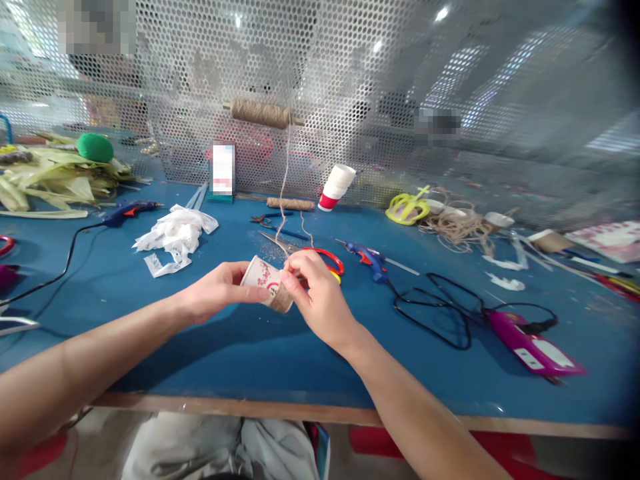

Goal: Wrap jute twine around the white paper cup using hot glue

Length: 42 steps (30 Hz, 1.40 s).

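My left hand (225,291) grips a printed paper cup (259,275), tilted on its side with the rim toward the left. Brown twine is wound round the cup's base end. My right hand (313,283) pinches the twine (286,170) against the cup's base. From there the strand runs up to a twine spool (260,113) mounted on a rod at the mesh panel. Just behind my right hand lie scissors with red and yellow handles (333,261), partly hidden by it. Pliers (265,219) and a smaller twine roll (290,204) rest farther back.
A blue glue gun (369,259) lies right of my hands, its cord reaching a purple power strip (535,343). Another glue gun (129,212) and crumpled white plastic (175,235) are at left. Stacked paper cups (337,187) stand by the mesh panel (320,80). A tangled twine heap (460,227) sits right.
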Motion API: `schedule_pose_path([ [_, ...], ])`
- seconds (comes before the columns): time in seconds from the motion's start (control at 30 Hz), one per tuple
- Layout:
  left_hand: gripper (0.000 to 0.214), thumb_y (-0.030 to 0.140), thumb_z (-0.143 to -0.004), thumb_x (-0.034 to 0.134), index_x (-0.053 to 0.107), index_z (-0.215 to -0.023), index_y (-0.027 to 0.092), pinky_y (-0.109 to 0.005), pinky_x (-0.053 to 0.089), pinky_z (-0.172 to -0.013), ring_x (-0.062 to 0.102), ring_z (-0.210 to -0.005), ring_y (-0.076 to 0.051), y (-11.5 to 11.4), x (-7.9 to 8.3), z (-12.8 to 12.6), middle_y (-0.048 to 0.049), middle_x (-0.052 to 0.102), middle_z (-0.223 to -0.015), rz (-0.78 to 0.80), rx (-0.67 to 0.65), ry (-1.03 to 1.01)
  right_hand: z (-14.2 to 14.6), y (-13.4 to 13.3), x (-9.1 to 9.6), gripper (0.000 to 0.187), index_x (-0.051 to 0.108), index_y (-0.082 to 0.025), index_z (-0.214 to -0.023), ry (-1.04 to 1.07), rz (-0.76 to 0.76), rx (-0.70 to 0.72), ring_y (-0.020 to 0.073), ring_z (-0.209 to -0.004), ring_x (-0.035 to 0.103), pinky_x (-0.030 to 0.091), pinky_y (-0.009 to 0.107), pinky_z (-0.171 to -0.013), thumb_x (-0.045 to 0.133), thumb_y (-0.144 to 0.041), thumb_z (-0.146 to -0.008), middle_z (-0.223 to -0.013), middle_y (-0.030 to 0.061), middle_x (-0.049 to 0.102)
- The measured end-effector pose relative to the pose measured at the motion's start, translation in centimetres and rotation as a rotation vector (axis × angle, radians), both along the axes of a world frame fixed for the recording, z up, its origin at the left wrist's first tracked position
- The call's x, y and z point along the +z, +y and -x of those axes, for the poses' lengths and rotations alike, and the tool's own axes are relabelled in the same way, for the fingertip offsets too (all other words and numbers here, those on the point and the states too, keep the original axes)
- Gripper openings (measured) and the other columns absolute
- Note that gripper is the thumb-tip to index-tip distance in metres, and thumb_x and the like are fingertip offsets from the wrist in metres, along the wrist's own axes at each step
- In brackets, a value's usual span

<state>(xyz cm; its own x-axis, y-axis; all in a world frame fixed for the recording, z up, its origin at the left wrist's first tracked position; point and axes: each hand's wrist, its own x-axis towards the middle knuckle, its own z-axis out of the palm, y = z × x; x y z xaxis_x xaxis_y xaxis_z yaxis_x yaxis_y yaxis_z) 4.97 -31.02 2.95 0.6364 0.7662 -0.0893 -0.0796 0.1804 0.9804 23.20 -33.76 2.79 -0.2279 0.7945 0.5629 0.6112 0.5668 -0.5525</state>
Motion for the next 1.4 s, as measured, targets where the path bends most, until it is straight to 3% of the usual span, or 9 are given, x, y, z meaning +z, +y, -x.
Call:
schedule_pose_path([
  [0.17,0.021,0.019,-0.057,0.076,0.067,-0.074,0.011,-0.028,0.046,-0.074,0.062,-0.069,-0.016,-0.1,0.7,-1.1,-0.0026,0.07,-0.071,0.049,0.069,-0.044,0.6,-0.1,0.4,0.007,0.046,-0.022,-0.081,-0.097,-0.121,-0.029,0.0165,-0.077,0.054,0.048,0.032,-0.066,0.044,-0.02,-0.087,-0.091,0.0068,0.05],
  [0.47,0.026,0.03,-0.06,0.075,0.064,-0.074,0.01,-0.026,0.047,-0.068,0.06,-0.064,-0.014,-0.7,-0.8,-1.2,-0.0023,0.067,-0.067,-0.007,0.17,-0.062,1.0,0.0,0.1,0.005,0.047,-0.021,-0.082,-0.208,-0.244,-0.052,0.0179,-0.082,0.057,0.05,0.032,-0.067,0.047,-0.019,-0.087,-0.093,0.0078,0.052],
  [0.57,0.032,0.035,-0.064,0.073,0.065,-0.083,0.01,-0.028,0.047,-0.074,0.062,-0.074,-0.017,-0.3,0.4,-0.8,-0.0046,0.069,-0.077,-0.024,0.062,-0.008,0.8,0.3,0.0,0.006,0.046,-0.021,-0.083,-0.152,-0.243,-0.018,0.017,-0.082,0.057,0.05,0.03,-0.066,0.047,-0.017,-0.087,-0.092,0.0073,0.052],
  [0.67,0.033,0.042,-0.07,0.067,0.067,-0.085,0.012,-0.027,0.045,-0.072,0.061,-0.077,-0.017,1.0,2.6,-0.4,-0.0049,0.07,-0.082,-0.104,-0.053,0.173,0.6,0.6,0.2,0.006,0.047,-0.021,-0.082,-0.051,-0.211,0.007,0.0166,-0.084,0.055,0.049,0.029,-0.066,0.048,-0.017,-0.087,-0.089,0.0062,0.052],
  [0.8,0.031,0.043,-0.071,0.066,0.068,-0.08,0.013,-0.026,0.043,-0.069,0.06,-0.073,-0.016,2.7,4.4,-0.5,-0.0038,0.069,-0.077,-0.143,-0.171,0.247,0.4,1.1,0.5,0.006,0.048,-0.021,-0.082,0.068,-0.178,0.008,0.0141,-0.077,0.053,0.048,0.027,-0.062,0.049,-0.018,-0.088,-0.087,0.0043,0.051],
  [0.87,0.031,0.042,-0.071,0.067,0.067,-0.081,0.013,-0.026,0.043,-0.069,0.06,-0.072,-0.015,3.1,3.9,-0.7,-0.0031,0.068,-0.076,-0.157,-0.153,0.168,0.2,1.6,0.7,0.006,0.048,-0.021,-0.082,0.07,-0.184,0.004,0.0138,-0.076,0.053,0.047,0.027,-0.062,0.049,-0.019,-0.088,-0.087,0.0041,0.051],
  [1.1,0.045,0.048,-0.063,0.073,0.065,-0.087,0.011,-0.026,0.042,-0.072,0.059,-0.075,-0.014,3.5,0.0,-0.8,-0.0056,0.068,-0.082,-0.042,-0.007,-0.029,-0.1,3.5,-0.4,0.009,0.046,-0.021,-0.08,0.01,-0.13,0.004,0.0132,-0.072,0.052,0.047,0.028,-0.062,0.047,-0.023,-0.088,-0.085,0.0038,0.05],
  [1.2,0.044,0.047,-0.063,0.073,0.066,-0.085,0.01,-0.027,0.042,-0.072,0.06,-0.073,-0.015,3.6,-0.5,-0.8,-0.0061,0.068,-0.08,-0.036,0.014,-0.026,-0.1,3.4,-1.0,0.009,0.047,-0.021,-0.081,0.038,-0.099,-0.003,0.0133,-0.072,0.052,0.047,0.027,-0.061,0.047,-0.025,-0.088,-0.086,0.0043,0.05],
  [1.4,0.026,0.027,-0.06,0.076,0.067,-0.077,0.01,-0.029,0.045,-0.073,0.061,-0.071,-0.016,2.7,-0.3,-1.5,-0.0041,0.068,-0.073,-0.097,-0.006,-0.024,-0.1,3.0,-1.0,0.007,0.047,-0.021,-0.082,0.033,-0.132,-0.012,0.0138,-0.074,0.053,0.048,0.028,-0.061,0.046,-0.022,-0.088,-0.087,0.0043,0.05],
])
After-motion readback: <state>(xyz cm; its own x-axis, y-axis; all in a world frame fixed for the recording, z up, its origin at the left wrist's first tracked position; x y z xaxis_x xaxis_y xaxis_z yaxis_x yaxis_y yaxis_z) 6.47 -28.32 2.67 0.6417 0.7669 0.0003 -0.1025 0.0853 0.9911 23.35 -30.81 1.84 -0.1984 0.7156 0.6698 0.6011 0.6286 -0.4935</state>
